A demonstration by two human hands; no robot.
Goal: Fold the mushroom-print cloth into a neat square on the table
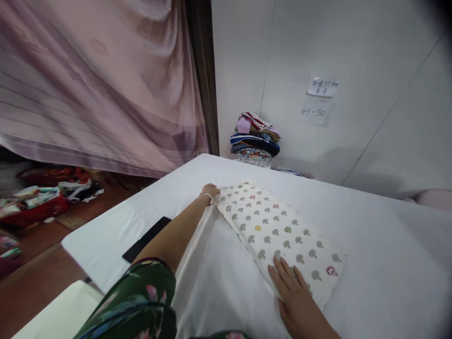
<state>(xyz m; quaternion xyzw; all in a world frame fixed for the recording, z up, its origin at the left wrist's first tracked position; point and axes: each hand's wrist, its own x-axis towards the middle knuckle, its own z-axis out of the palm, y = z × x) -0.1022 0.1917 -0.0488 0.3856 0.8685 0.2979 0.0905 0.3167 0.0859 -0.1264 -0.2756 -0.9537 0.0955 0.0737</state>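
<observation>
White-sheeted tabletop (370, 235), folded mushroom-print cloth (278, 226) lying diagonally, far-left to near-right: left hand (211, 190) at far corner, grip unclear; right hand (298, 299) flat on near end, fingers apart.

Cloth (278, 230): cream, printed with grey mushrooms and a few coloured ones, folded into a long narrow rectangle and lying flat. Its far corner touched the left hand (211, 192). Its near end lay under the flat, spread right hand (294, 294).

open sheet (370, 235) right of cloth (278, 230), clothes pile (256, 139) by wall (353, 47)
</observation>
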